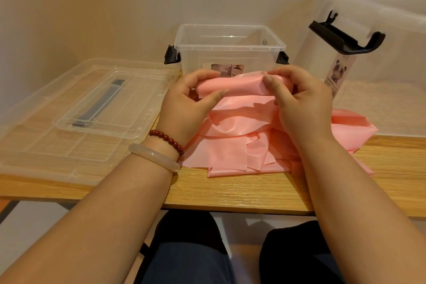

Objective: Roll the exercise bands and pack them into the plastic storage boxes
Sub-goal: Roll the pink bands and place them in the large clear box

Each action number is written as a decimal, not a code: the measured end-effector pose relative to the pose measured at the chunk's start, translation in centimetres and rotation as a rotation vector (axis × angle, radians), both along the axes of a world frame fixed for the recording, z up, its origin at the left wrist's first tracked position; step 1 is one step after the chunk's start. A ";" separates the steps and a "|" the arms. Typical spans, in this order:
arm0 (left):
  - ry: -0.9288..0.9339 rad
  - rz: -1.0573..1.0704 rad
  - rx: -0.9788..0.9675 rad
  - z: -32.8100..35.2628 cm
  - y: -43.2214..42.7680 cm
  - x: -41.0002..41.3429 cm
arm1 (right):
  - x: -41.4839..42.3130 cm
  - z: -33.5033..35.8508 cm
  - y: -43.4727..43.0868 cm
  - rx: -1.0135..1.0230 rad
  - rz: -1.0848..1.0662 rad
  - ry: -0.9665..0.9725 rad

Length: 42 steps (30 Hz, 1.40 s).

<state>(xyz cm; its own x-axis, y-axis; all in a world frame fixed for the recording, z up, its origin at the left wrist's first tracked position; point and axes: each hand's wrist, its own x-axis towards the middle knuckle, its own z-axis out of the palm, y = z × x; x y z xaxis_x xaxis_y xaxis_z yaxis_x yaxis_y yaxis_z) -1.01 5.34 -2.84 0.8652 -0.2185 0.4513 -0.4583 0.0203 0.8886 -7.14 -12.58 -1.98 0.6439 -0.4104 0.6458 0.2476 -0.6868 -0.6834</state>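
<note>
1. Two clear lids lie flat at the left end of the wooden table point(230, 193). The large lid point(34, 145) is underneath, and the smaller lid point(129, 108) rests on it with a dark handle point(101, 104) showing through.
2. The left hand point(186, 108) wears a red bead bracelet point(167, 138) and a pale bangle point(153, 155) at the wrist. Its thumb and curled fingers pinch the left end of a rolled section of the pink exercise band point(239, 127).
3. The rest of the band lies in a loose, crumpled heap on the table below the hands, spreading out to the right.
4. Just behind the hands stands an open clear storage box point(230, 37). It has black latches point(170, 54) at both ends, and nothing shows inside it.
5. The right hand point(302, 104) grips the right end of the rolled section, thumb on the near side and fingers curled over the top.
6. At far right a big clear plastic container point(368, 7) stands against the wall. It carries a black handle point(345, 37) and a panda label point(338, 71). Whether it is a box or a lid I cannot tell.
</note>
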 end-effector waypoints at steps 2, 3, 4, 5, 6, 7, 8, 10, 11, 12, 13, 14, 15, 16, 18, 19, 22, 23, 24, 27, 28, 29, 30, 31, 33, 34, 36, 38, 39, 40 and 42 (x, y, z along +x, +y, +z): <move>0.020 -0.008 -0.010 -0.2 0.0 -0.1 | 0.1 -0.1 0.0 0.004 -0.010 0.006; 0.026 -0.001 -0.018 -0.2 -0.1 -0.1 | 0.1 -0.1 -0.1 0.007 -0.007 0.011; 0.031 0.009 -0.029 -0.2 -0.2 -0.2 | 0.2 -0.1 -0.1 0.006 0.000 0.016; 0.039 0.021 -0.042 -0.2 -0.3 -0.3 | 0.3 -0.2 -0.2 -0.007 0.005 0.025; 0.050 0.034 -0.056 -0.1 -0.3 -0.4 | 0.5 -0.2 -0.2 -0.038 0.003 0.043; 0.058 0.045 -0.066 0.0 -0.4 -0.5 | 0.6 -0.2 -0.2 -0.078 -0.004 0.069; 0.066 0.050 -0.070 0.1 -0.5 -0.5 | 0.7 0.0 -0.2 -0.117 -0.008 0.097; 0.053 0.058 -0.071 0.7 -0.6 -0.7 | 0.7 0.6 0.0 -0.206 0.019 0.130; 0.027 0.063 -0.064 1.0 -0.6 -0.7 | 0.7 1.0 0.1 -0.258 0.041 0.142; -0.002 0.069 -0.052 1.4 -0.7 -0.8 | 0.7 1.5 0.2 -0.299 0.060 0.158; -0.026 0.077 -0.037 1.7 -0.8 -0.8 | 0.7 2.0 0.4 -0.325 0.073 0.170; -0.040 0.087 -0.023 2.0 -0.9 -0.8 | 0.7 2.5 0.5 -0.337 0.081 0.167; -0.045 0.097 -0.014 2.4 -1.0 -0.7 | 0.8 3.0 0.5 -0.338 0.085 0.152; -0.051 0.105 -0.008 2.7 -1.2 -0.5 | 0.9 3.5 0.5 -0.336 0.085 0.140; -0.086 0.129 0.017 3.4 -1.4 0.0 | 1.2 4.4 0.5 -0.340 0.073 0.146; -0.104 0.137 0.035 3.8 -1.5 0.3 | 1.4 4.8 0.4 -0.347 0.066 0.149; -0.147 0.153 0.080 5.1 -2.3 1.8 | 2.8 6.3 -0.1 -0.370 0.044 0.146; -0.177 0.159 0.099 5.6 -2.6 2.6 | 3.5 6.8 -0.4 -0.384 0.029 0.148; -0.219 0.174 0.129 6.0 -2.9 3.4 | 4.3 7.3 -0.6 -0.397 0.013 0.147; -0.331 0.227 0.236 8.2 -3.6 6.2 | 6.7 9.1 -0.8 -0.376 -0.018 0.094; -0.335 0.244 0.259 9.1 -3.8 7.1 | 7.6 9.9 -0.9 -0.364 -0.019 0.080; -0.325 0.257 0.279 10.0 -4.0 8.0 | 8.4 10.6 -1.0 -0.351 -0.015 0.083; -0.311 0.266 0.293 10.8 -4.3 8.7 | 9.2 11.4 -1.2 -0.339 -0.011 0.103; -0.297 0.270 0.301 11.6 -4.7 9.3 | 9.9 12.1 -1.4 -0.333 -0.007 0.132; -0.265 0.269 0.305 13.0 -5.5 10.0 | 11.0 13.6 -2.1 -0.340 0.000 0.174; -0.246 0.265 0.304 13.6 -5.9 10.2 | 11.3 14.3 -2.4 -0.343 0.001 0.187; -0.206 0.258 0.301 14.9 -6.7 10.4 | 11.6 15.7 -3.2 -0.339 0.006 0.219; -0.175 0.250 0.307 16.2 -7.6 10.3 | 11.8 16.9 -4.2 -0.325 0.012 0.255; -0.164 0.246 0.310 16.8 -8.1 10.2 | 11.8 17.4 -4.7 -0.318 0.014 0.267; -0.157 0.241 0.310 17.4 -8.6 10.0 | 11.6 18.0 -5.2 -0.319 0.015 0.279; -0.138 0.223 0.312 18.6 -9.7 9.4 | 10.9 19.3 -6.3 -0.333 0.019 0.316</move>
<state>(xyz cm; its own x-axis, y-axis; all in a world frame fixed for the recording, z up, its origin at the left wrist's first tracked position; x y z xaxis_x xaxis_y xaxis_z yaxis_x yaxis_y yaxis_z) 8.35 -4.40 15.80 0.8429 -0.1773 0.5081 -0.5364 -0.3537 0.7663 3.76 -18.88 17.35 0.8357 -0.2001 0.5115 0.0772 -0.8793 -0.4700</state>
